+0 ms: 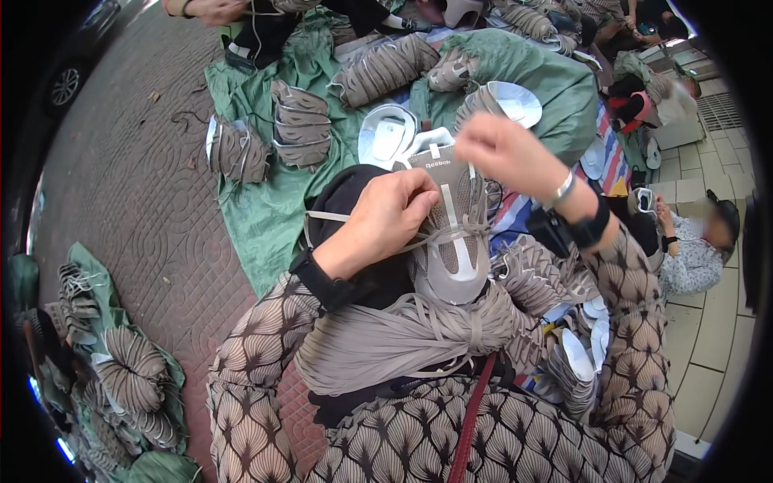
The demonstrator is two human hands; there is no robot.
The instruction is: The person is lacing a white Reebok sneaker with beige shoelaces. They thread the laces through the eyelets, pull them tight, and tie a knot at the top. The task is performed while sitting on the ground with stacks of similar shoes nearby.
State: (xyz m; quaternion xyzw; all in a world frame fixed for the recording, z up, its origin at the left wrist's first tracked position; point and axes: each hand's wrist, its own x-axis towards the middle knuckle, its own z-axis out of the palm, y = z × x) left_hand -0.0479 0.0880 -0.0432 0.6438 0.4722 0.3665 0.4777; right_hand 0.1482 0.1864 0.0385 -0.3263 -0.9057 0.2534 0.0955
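Note:
A grey-beige shoe upper (456, 270) rests on my lap, its toe toward me and its tongue pointing away. A flat beige shoelace (326, 216) runs through its front eyelets and loops out to the left. My left hand (389, 211) is closed over the upper's left side, fingers pinched on the lace. Above the right side near the collar, my right hand (503, 151) is lifted with curled fingers, slightly smeared by motion. Whatever it holds is hidden. Across my lap, just below the toe, lies a thick bundle of beige laces (386, 342).
Tied stacks of uppers (302, 125) lie on a green sheet (254, 241) ahead. More uppers (576, 362) sit by my right arm, others (133, 370) at lower left. One person (692, 249) sits at the right; another person's hand (216, 10) shows at the top. A car (68, 80) stands far left.

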